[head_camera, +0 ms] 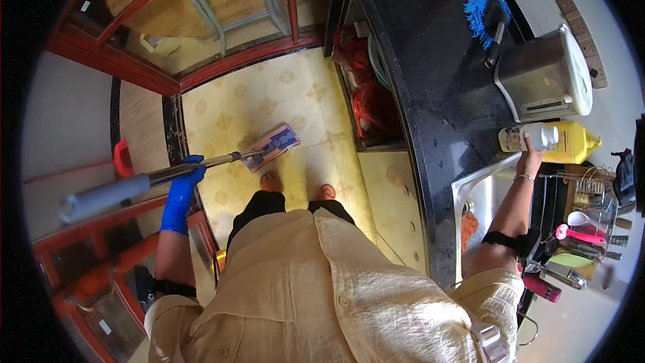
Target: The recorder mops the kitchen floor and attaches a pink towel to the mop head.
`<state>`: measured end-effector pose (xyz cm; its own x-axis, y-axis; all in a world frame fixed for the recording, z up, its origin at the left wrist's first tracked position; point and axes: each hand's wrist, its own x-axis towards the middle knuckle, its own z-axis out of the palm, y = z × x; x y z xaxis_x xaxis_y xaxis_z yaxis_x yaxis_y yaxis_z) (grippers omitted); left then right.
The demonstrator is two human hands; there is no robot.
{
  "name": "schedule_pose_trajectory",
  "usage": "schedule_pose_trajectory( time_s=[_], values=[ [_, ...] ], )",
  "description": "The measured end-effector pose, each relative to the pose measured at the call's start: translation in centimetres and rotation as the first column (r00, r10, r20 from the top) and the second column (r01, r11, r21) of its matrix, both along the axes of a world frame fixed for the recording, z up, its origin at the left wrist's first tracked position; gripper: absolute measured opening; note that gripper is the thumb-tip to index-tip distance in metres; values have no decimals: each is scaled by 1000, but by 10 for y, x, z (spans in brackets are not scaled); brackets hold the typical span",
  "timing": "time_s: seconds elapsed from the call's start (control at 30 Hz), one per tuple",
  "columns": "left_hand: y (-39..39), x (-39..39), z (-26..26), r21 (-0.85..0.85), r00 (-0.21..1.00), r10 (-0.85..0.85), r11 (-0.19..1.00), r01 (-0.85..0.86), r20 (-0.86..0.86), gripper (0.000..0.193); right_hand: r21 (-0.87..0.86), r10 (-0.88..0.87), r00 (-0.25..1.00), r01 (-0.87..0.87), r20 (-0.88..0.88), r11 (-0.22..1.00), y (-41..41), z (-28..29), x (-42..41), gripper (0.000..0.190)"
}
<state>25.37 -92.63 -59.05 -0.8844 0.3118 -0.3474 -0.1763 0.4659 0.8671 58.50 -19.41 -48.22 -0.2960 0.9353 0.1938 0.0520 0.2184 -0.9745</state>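
Note:
My left hand [187,176], in a blue rubber glove, grips the metal pole of a flat mop [274,145]. The mop's pink and purple-blue pad lies on the tiled floor before my feet, and its thick grey handle end points to the left. My bare right hand [531,147] reaches over the sink corner to the counter's back. Its fingers are on a clear plastic bottle [514,137] with a white cap, which lies sideways in the view. Against it stands a yellow plastic jug [572,142].
A black counter [428,85] runs along the right, with a steel sink [486,196], a water dispenser [539,75] and a blue microfibre duster [484,15]. Red-framed glass doors [186,78] stand ahead. A utensil rack [594,212] is beyond the sink. A red dustpan-like object [122,158] is left.

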Motion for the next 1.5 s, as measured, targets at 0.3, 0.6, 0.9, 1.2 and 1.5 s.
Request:
schedule_pose_trajectory(
  time_s=[0.3, 0.6, 0.9, 1.2, 1.5],
  values=[
    [-43, 5, -6, 49, 958, 252, 964, -261, 139, 18, 4, 269, 950, -273, 156, 962, -166, 48, -61, 62],
    [-122, 1, -67, -383, 992, -101, 921, 63, -79, 18, -791, 672, 701, -542, -239, 284, -364, -101, -215, 47],
    [-163, 36, -87, -338, 981, -130, 938, 75, -142, 21, -941, 707, 706, -262, -34, 216, -362, -194, -220, 44],
    [-147, 31, -66, -155, 993, -89, 985, 77, -71, 22, -923, 760, 588, -56, 277, 380, -359, -188, -181, 41],
    [-165, 45, -78, 82, 998, -17, 997, 12, 68, 27, -945, 680, 695, -2, 235, 328, -377, -208, -211, 31]
  ],
)
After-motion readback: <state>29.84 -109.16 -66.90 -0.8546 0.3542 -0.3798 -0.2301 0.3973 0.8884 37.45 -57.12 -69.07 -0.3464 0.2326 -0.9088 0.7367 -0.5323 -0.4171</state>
